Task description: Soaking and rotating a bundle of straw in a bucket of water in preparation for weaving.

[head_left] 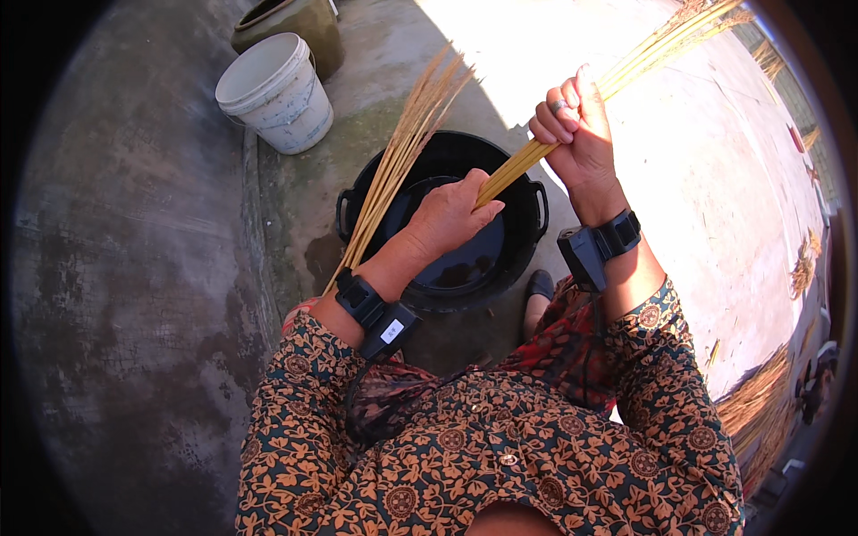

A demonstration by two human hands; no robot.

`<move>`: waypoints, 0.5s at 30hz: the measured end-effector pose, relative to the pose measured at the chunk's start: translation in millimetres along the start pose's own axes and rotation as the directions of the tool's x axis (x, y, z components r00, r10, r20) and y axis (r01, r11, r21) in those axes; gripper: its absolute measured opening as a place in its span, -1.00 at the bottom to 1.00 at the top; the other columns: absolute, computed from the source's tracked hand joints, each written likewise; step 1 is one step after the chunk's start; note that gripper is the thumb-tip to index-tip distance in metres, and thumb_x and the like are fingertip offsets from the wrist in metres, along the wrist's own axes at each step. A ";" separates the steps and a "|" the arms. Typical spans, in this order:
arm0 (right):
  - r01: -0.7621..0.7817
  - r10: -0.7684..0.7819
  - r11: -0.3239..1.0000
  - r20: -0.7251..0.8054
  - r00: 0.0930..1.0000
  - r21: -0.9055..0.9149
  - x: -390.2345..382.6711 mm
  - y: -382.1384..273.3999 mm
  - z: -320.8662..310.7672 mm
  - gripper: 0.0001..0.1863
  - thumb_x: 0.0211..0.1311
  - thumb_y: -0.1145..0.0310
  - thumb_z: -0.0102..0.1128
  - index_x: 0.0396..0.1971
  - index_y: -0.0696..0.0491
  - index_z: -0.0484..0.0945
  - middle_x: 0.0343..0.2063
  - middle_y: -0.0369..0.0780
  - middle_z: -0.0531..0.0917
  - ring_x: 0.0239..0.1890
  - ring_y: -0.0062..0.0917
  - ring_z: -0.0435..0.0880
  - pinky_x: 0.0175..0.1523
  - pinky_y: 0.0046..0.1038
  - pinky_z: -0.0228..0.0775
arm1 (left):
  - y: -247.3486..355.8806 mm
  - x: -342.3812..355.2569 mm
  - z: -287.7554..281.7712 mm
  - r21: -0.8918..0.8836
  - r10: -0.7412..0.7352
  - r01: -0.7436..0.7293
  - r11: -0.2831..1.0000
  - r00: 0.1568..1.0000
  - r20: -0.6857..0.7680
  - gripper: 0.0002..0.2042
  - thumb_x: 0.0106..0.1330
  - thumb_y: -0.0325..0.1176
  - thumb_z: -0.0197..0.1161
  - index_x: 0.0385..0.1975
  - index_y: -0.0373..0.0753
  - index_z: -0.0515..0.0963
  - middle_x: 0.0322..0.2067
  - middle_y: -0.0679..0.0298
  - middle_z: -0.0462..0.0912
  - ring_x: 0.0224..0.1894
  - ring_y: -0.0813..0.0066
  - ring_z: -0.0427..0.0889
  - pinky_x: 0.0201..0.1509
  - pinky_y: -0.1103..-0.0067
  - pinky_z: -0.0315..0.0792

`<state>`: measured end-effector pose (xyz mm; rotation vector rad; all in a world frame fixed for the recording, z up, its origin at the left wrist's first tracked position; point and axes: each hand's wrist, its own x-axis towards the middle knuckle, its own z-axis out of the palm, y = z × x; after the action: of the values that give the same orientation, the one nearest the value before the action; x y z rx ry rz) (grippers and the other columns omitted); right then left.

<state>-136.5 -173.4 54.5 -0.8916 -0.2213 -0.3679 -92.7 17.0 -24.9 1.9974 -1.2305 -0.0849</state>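
A bundle of long yellow plant stalks [521, 164] slants up to the right, its feathery heads at the top right edge. My left hand [454, 213] closes around the lower end of the bundle, above the black tub. Farther up the same stalks, my right hand [575, 125] is wrapped round them, a ring on one finger. A second sheaf of thin tan stalks [393, 170] leans behind my left forearm, its tips fanning upward; its lower end is hidden by the arm. Below my hands stands the round black tub [529, 259] with two handles and dark liquid in it.
A white plastic bucket [284, 98] stands at the far left, with a glazed brown jar [313, 36] behind it. More dry stalks [758, 406] lie on the sunlit ground at right. A stained grey wall [152, 232] rises on the left.
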 end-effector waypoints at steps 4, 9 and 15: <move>0.058 -0.061 0.998 -0.171 0.983 -0.025 2.6 4.1 6.4 -0.62 0.42 0.07 -0.07 -0.59 -0.07 0.28 -0.78 -0.42 0.24 -0.70 -0.72 0.17 -0.47 -0.61 0.14 | 2.0 2.9 2.1 0.043 0.017 -0.010 0.999 0.988 -0.155 -0.73 0.29 -0.26 0.17 -0.14 -0.24 0.33 -0.39 -0.04 0.58 -0.23 -0.12 0.55 -0.29 0.26 0.44; 0.035 -0.020 0.994 -0.146 0.989 0.101 3.1 5.8 -2.1 -0.75 0.36 0.16 0.07 -0.46 -0.02 0.42 -0.62 -0.35 0.48 -0.65 -0.64 0.37 -0.34 -0.53 0.34 | -1.2 5.3 -3.7 -0.438 -0.047 0.104 0.893 0.989 0.137 -0.72 0.36 -0.13 0.13 -0.19 -0.24 0.41 -0.56 0.31 0.54 -0.52 0.46 0.57 -0.48 0.55 0.42; -0.159 0.158 0.985 0.022 0.987 0.059 2.1 5.7 -8.8 -0.80 0.32 0.30 0.13 -0.19 0.11 0.50 -0.40 -0.19 0.64 -0.31 -0.42 0.69 -0.07 -0.33 0.57 | 3.7 5.0 -21.7 -0.749 -0.038 0.479 0.458 0.852 0.522 -0.72 0.38 -0.12 0.13 -0.14 -0.22 0.45 -0.48 0.37 0.53 -0.54 0.74 0.48 -0.46 0.77 0.38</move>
<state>-132.0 -177.6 45.8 -0.8462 -0.1748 -0.2047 -83.5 24.7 -5.8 1.2153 -0.8012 -1.1671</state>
